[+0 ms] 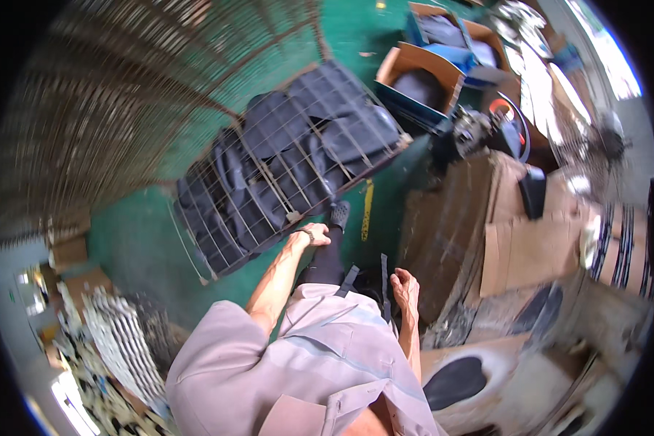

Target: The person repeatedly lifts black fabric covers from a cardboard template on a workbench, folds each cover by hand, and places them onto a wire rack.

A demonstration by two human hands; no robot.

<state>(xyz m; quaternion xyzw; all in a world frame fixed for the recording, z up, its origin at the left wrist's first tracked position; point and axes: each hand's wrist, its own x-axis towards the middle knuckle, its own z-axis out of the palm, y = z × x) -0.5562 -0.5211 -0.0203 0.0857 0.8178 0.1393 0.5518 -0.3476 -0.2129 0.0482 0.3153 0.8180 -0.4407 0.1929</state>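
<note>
My left hand (318, 233), with a dark band at the wrist, is in front of my leg, close to the near edge of a wire rack (292, 216). Whether it touches the rack I cannot tell, and its fingers are mostly hidden. Dark, smooth, curved sheet-like pieces (276, 131) fill the rack behind its thin bars. On the right, my right hand (405, 287) hangs beside my body with its fingers loosely curled in, and nothing shows in it. A dark strap (385, 283) dangles just left of that hand.
A tall slatted wire panel (160, 65) rises at the far left. Open cardboard boxes (418, 83) holding dark pieces stand at the far right, with a fan (603, 145) nearby. Large brown cartons (450, 225) flank my right side. Yellow tape (368, 211) marks the green floor.
</note>
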